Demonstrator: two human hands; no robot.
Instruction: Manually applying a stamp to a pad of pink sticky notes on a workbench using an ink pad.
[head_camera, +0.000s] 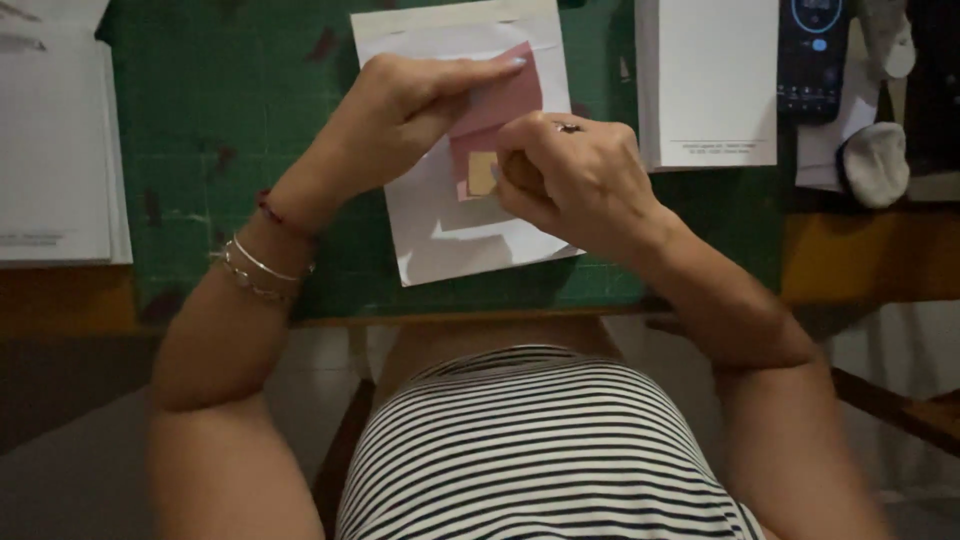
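Green cutting mat (230, 120) under white sheet (440, 235), both hands' fingers (470, 75) seemingly pinching pink paper piece (505, 100)

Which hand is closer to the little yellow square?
The right hand. Its fingertips sit right beside the yellow square, at its right edge. The left hand lies higher, up and to the left, pressing on the pink paper above the square.

One view only, from the camera on my head. It looks steeply down and forward over my striped shirt (540, 450) onto the green cutting mat (240, 120), close in. Beyond the mat's near edge my lap fills the lower frame.
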